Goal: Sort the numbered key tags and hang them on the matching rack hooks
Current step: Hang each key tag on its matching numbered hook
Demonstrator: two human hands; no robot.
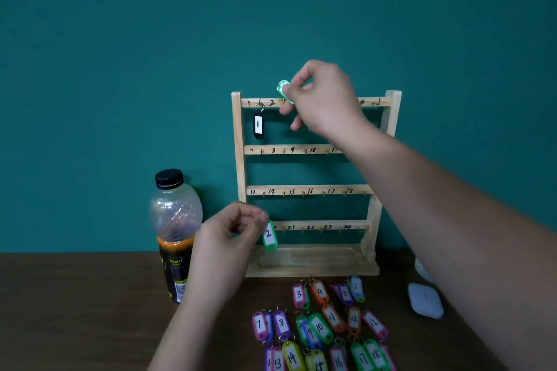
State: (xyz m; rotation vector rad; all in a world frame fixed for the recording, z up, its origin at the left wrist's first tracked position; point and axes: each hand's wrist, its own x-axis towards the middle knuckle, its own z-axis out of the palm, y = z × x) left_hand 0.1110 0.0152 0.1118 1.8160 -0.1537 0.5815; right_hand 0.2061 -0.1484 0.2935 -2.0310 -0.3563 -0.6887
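Bottle point(176, 220) beside rack point(238, 159); right hand point(325, 96), pinching green tag point(283, 89), covers top rail point(266, 102).

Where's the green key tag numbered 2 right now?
In the head view, the green plastic tag marked 2 hangs pinched in the left hand, before the wooden rack's bottom rail.
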